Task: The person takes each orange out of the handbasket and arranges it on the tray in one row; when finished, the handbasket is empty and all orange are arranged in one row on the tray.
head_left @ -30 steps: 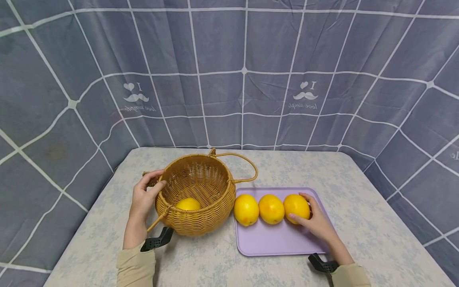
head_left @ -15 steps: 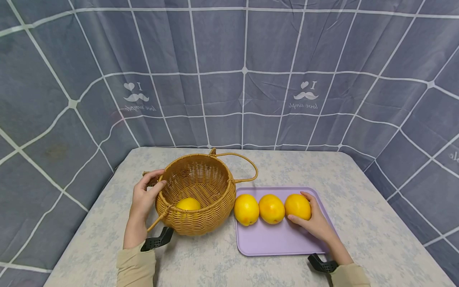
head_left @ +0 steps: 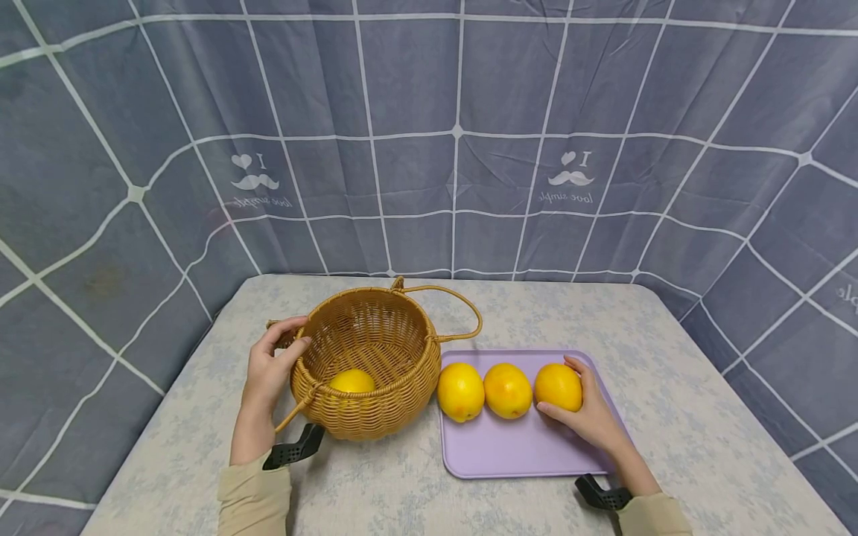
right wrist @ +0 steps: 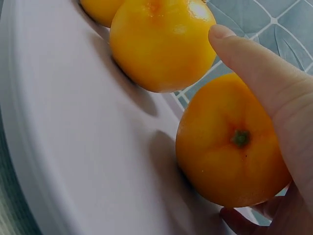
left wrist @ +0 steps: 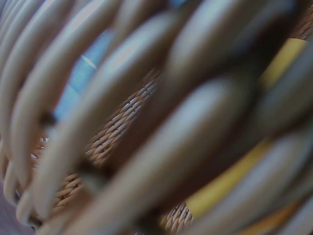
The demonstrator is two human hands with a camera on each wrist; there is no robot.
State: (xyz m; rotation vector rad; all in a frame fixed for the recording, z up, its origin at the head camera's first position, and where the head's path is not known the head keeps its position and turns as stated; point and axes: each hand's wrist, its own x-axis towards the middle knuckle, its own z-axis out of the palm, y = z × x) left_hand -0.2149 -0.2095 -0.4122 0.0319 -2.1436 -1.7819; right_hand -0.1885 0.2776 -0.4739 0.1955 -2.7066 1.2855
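Note:
My left hand grips the left rim of a brown wicker basket, thumb over the edge. One orange lies inside it near the front wall. Basket weave fills the left wrist view up close, with yellow showing through the gaps. My right hand holds the rightmost orange on a purple tray, thumb on the near side and fingers round the right. In the right wrist view this orange shows its green stem end toward the thumb.
Two more oranges, a left one and a middle one, sit in a row on the tray. A basket handle sticks out toward the tray's back left corner. A grey-blue gridded curtain hangs behind the table.
The rightmost orange has shifted slightly right with my right hand's fingers, leaving a small gap to the middle orange. My left hand and the basket stay where they were.

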